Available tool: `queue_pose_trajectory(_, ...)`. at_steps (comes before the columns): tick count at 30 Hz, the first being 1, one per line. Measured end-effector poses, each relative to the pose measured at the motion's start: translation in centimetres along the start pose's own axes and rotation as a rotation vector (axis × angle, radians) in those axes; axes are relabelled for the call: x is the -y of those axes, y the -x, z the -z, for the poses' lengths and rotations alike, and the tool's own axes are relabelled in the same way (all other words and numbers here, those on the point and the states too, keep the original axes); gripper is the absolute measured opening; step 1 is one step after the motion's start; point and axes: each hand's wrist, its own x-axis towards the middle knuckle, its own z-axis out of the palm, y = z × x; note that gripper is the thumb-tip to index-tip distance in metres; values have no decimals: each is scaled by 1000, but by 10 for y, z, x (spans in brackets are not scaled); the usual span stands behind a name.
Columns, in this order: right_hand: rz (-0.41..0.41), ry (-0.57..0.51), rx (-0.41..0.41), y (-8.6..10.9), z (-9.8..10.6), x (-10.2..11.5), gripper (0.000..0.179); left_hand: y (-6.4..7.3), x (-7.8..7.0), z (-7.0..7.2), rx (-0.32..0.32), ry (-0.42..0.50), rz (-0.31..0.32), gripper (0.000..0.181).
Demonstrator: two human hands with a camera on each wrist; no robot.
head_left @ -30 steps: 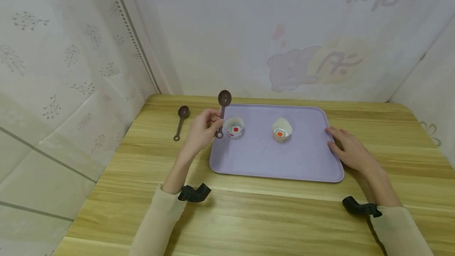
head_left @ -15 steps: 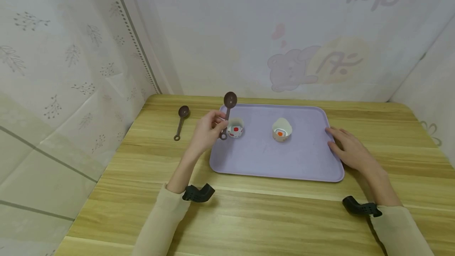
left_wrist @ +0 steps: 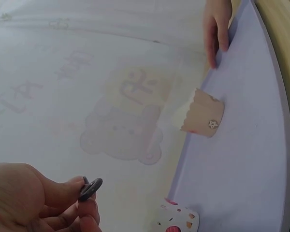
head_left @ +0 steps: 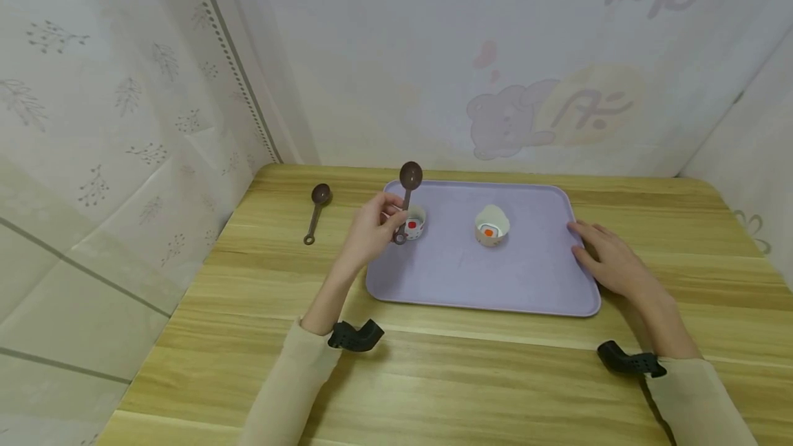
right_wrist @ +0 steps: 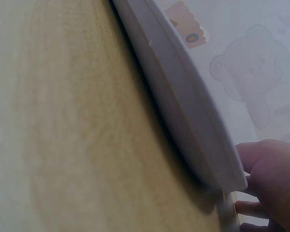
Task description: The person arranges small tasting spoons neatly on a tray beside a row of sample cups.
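My left hand pinches a dark brown measuring spoon by its handle, bowl up and ring end down. The spoon is held over the left part of a lilac tray. Behind its handle is a patterned paper baking cup with a red mark inside, partly hidden. Only the ring end of the handle shows clearly in the left wrist view. With relaxed fingers, my right hand touches the tray's right rim. A second, beige baking cup with an orange mark inside stands mid-tray.
Another dark brown measuring spoon lies on the wooden table, left of the tray. A printed curtain hangs behind the table, and more curtain closes off the left side.
My left hand has moved slightly to the right with the measuring spoon, which now overlaps the red-marked cup in the head view. The right hand and tray have stayed put.
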Motion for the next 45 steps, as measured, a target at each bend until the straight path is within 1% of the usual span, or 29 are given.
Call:
queue_pose_trajectory(7,1,7,-3,0,1,2,50,-1,0,-4,6,31,0,19)
queue_pose_trajectory(14,-6,12,-4,0,0,3,49,-1,-3,-7,17,64,12,18)
queue_pose_trajectory(22,4,15,-14,0,-1,2,48,-2,-6,-10,15,54,5,18)
queue_pose_trajectory(29,5,28,-2,-1,0,4,47,-3,-7,-11,15,54,23,17)
queue_pose_trajectory(35,-5,33,4,-1,0,4,47,-4,-9,-14,24,66,38,18)
queue_pose_trajectory(45,1,33,-2,-1,-1,2,47,-6,-7,-22,39,68,32,19)
